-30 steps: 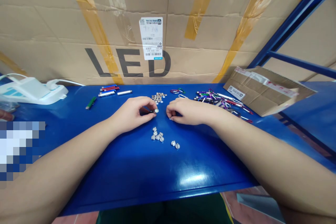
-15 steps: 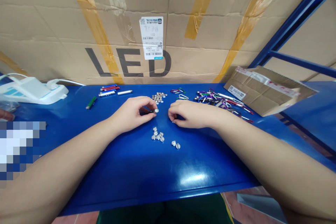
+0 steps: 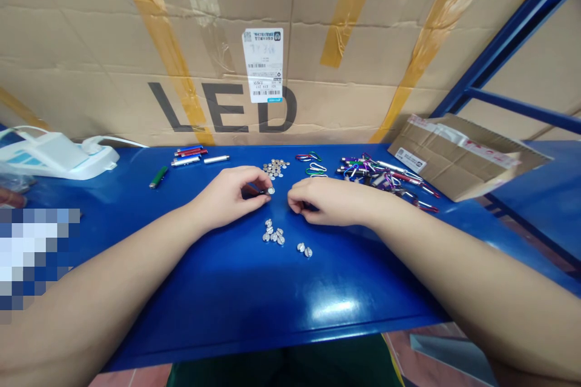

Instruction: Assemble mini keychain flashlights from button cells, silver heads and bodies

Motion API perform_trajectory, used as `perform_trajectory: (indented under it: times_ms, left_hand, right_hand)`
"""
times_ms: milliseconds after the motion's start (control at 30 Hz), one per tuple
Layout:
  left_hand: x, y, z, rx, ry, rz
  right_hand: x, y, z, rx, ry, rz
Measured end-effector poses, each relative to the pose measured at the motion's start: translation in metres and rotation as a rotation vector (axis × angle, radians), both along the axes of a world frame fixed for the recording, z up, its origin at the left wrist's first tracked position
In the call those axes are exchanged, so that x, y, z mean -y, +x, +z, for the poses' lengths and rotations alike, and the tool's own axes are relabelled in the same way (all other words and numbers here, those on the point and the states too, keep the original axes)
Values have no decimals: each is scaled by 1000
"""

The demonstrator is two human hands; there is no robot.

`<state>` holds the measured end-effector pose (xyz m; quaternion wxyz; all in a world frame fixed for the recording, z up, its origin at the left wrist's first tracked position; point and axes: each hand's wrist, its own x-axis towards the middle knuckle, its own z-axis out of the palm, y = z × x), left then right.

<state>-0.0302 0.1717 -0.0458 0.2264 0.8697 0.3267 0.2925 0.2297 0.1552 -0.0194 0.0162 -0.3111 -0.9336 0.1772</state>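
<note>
Fingertips [image 3: 262, 179] of my left hand [image 3: 224, 196] close together on a slim dark pen light [image 3: 252, 191], holding it just above the blue table [image 3: 227, 320], with its round silver end [image 3: 271, 191] poking out past my fingers toward my right hand [image 3: 329, 202]. My thumb and fingers wrap most of the barrel, so little of it shows. My right hand is curled, palm down, just beside the left, with its fingertips [image 3: 291, 205] bunched near the tabletop. They are nearly together, but I cannot tell whether they pinch anything, because my hand hides whatever may be there.

Slotted silver discs [image 3: 272, 233] lie in a small cluster just below my hands, two more [image 3: 304, 249] sit a little to the right, and a larger pile [image 3: 273, 168] lies just above them. Beyond that are loose pen lights [image 3: 186, 160], a green one [image 3: 158, 176], and a tangle of pen lights and colored carabiners [image 3: 381, 172].
</note>
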Motion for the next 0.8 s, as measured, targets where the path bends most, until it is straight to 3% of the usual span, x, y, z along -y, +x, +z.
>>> perform_trajectory:
  times_ms: [800]
  left_hand:
    - [1, 0, 0, -4, -9, 15]
  right_hand:
    - [17, -6, 17, 163, -41, -54]
